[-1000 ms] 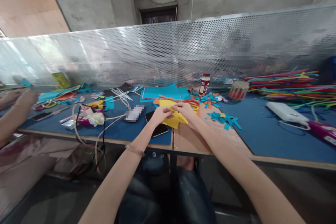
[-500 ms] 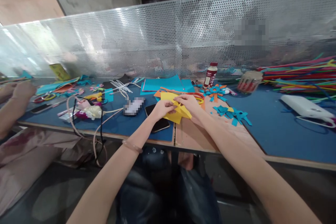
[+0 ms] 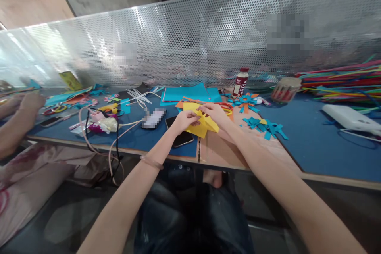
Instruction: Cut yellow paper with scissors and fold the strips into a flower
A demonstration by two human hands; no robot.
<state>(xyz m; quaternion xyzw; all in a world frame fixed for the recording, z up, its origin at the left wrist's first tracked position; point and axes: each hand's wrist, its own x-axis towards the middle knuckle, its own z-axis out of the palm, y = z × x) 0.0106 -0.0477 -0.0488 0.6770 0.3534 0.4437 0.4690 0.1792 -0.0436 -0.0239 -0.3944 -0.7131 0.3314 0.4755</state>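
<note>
Pinching in close, the left hand (image 3: 187, 121) and right hand (image 3: 214, 113) both have fingertips clamped on the yellow paper (image 3: 200, 131), over the table's middle. Trouble could come quickly: if the two grips pull against each other, this thin, bent paper may tear or crease crooked. A dropped left wrist might nudge the dark phone (image 3: 183, 139) towards the edge, and a stray right knuckle might snag the scissors (image 3: 228, 108) just beside it. Now the count! Two hands on the paper, though one yellow piece or two overlapping, I can't tell. One dark phone, one lit phone (image 3: 154, 118) to its left, one bottle (image 3: 240, 82), one blue-and-orange paper flower (image 3: 246, 102); the blue scraps (image 3: 269, 129) overlap too much to number.
</note>
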